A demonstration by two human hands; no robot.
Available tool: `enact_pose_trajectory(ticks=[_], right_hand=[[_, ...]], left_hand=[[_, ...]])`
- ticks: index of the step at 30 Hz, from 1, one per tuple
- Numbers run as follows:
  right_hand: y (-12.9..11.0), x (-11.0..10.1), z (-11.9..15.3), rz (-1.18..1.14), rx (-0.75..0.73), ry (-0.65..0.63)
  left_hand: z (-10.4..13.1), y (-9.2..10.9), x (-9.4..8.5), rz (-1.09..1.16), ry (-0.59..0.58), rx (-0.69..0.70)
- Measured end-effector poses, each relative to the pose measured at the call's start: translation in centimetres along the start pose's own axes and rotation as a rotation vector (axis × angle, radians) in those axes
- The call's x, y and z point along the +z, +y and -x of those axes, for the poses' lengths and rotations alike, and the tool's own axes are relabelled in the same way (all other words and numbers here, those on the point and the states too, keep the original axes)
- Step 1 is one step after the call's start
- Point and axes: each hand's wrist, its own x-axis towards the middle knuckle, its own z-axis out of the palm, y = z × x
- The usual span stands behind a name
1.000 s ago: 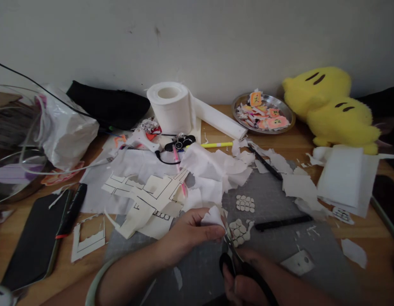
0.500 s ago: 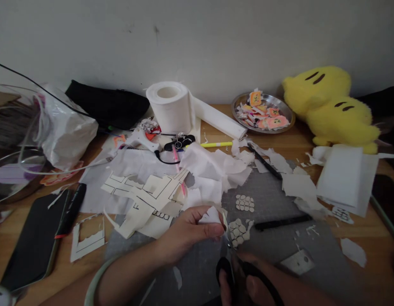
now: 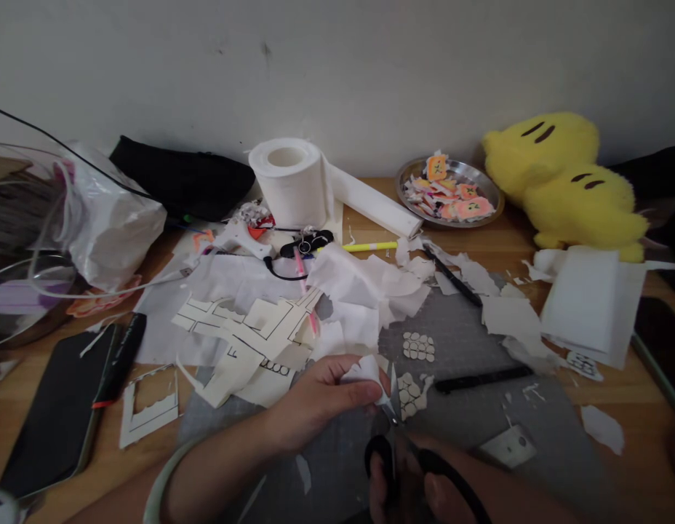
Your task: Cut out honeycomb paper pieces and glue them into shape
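Between the thumb and fingers of my left hand [image 3: 310,407] is a small white piece of paper [image 3: 362,371], pinched over the grey cutting mat [image 3: 337,466]. My right hand [image 3: 425,480] has its fingers through the black handles of a pair of scissors [image 3: 390,411]. The blades are parted and lie at the right edge of the held paper. Just beyond the blades rests a paper cutout with rounded cells [image 3: 410,397]. A second cutout of small outlined ovals [image 3: 419,346] sits farther up the mat.
Drawn paper pieces [image 3: 250,335] lie left of my hands, near a phone [image 3: 57,407] and a black-handled cutter [image 3: 122,356]. Black pens [image 3: 482,379] and torn paper are on the right. Behind stand a tissue roll [image 3: 291,189], a metal bowl of scraps [image 3: 493,218] and yellow plush toys [image 3: 582,211].
The scissor blades have opened wider at the paper's edge, and the handle loops have spread slightly apart. My left hand keeps the paper in nearly the same spot.
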Motion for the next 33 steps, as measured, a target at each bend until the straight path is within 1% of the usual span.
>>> enact_pose_trajectory(ticks=[3, 9, 14, 18, 21, 24, 27, 30, 33], right_hand=[[0.1, 0.0, 0.0, -0.016, -0.018, -0.007], [1.6, -0.1, -0.4, -0.047, -0.036, -0.006], [0.8, -0.1, -0.4, -0.019, -0.034, -0.011], [0.4, -0.2, -0.1, -0.027, -0.022, -0.013], [0.5, -0.3, 0.0, -0.019, -0.039, 0.017], [0.6, -0.2, -0.2, -0.035, -0.057, 0.022], [0.2, -0.1, -0.4, -0.021, -0.036, -0.010], [-0.1, -0.1, -0.5, 0.102, -0.075, 0.015], [-0.2, -0.1, -0.5, 0.147, -0.100, 0.043]], left_hand=[[0.0, -0.1, 0.0, 0.025, 0.021, -0.014], [-0.1, -0.5, -0.2, 0.068, 0.088, 0.021], [-0.1, -0.6, -0.2, 0.103, 0.113, 0.010], [-0.2, -0.6, -0.2, 0.214, 0.114, 0.038], [-0.2, -0.4, 0.0, 0.301, 0.114, 0.097], [-0.2, -0.2, 0.2, 0.338, 0.084, 0.167], [0.0, -0.2, 0.1, 0.315, 0.060, 0.205], [0.2, -0.4, -0.2, 0.273, 0.055, 0.189], [0.3, -0.5, -0.4, 0.231, 0.051, 0.166]])
